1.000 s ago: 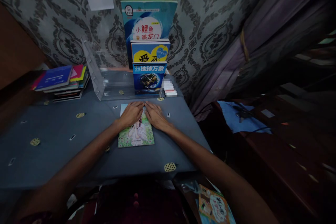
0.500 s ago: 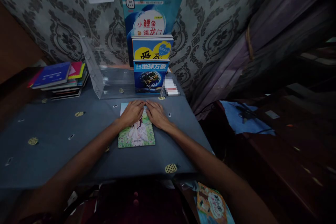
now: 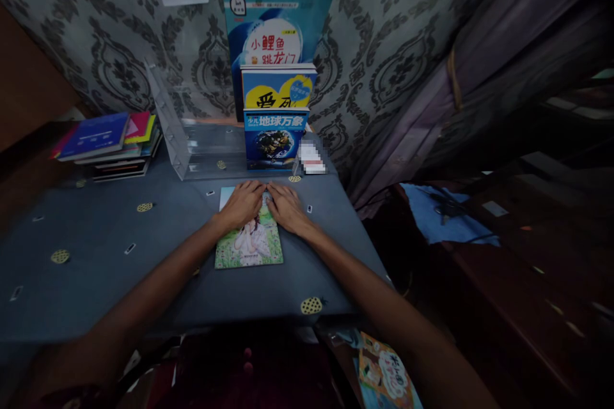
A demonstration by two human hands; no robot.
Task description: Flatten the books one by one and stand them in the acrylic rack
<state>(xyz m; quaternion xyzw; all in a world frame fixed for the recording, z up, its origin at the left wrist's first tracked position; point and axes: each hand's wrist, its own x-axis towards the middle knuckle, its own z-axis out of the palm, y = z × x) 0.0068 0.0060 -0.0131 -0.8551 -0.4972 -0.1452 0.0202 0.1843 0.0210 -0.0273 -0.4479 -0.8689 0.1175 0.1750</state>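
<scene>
A thin book (image 3: 252,246) with a green illustrated cover lies on the dark cloth of the table. Across its upper left part my left hand (image 3: 244,201) rests flat, fingers stretched out. My right hand (image 3: 286,206) lies flat over the upper right edge of the same book, its fingertips meeting those of the left. The hands cover the top of the cover picture. Just beyond them, a blue book with an Earth picture (image 3: 275,144) stands upright in front of a yellow-and-blue book (image 3: 278,89) and taller books (image 3: 283,22).
The clear acrylic rack (image 3: 167,118) rises left of the standing books. A stack of books (image 3: 108,137) lies farther left. On the right, a blue cloth (image 3: 432,214) lies on a dark wooden surface beside a tied curtain (image 3: 422,102). An orange book (image 3: 388,370) lies below the table's front edge.
</scene>
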